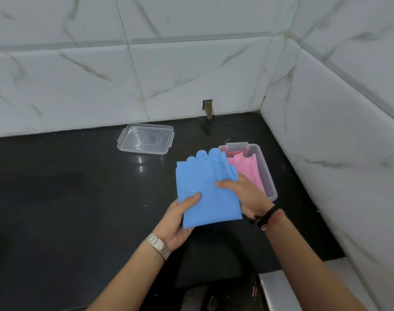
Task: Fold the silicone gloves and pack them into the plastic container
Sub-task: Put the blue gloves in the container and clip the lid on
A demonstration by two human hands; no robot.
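Black counter [57, 198] bears lid [145, 141]; container [266, 169] holds pink glove [250, 170].

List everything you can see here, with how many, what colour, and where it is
Blue gloves: count unclear, blue, folded, held in both hands above the counter.
Pink gloves: count unclear, pink, inside the container.
Plastic container: one, clear, open, on the counter near the right wall.
Lid: one, clear, on the counter by the back wall.
Counter: one, black.
Wristwatch: one, silver, left wrist.
Bracelets: dark and red, right wrist.
Left hand: grips the gloves' lower left.
Right hand: grips their right edge.
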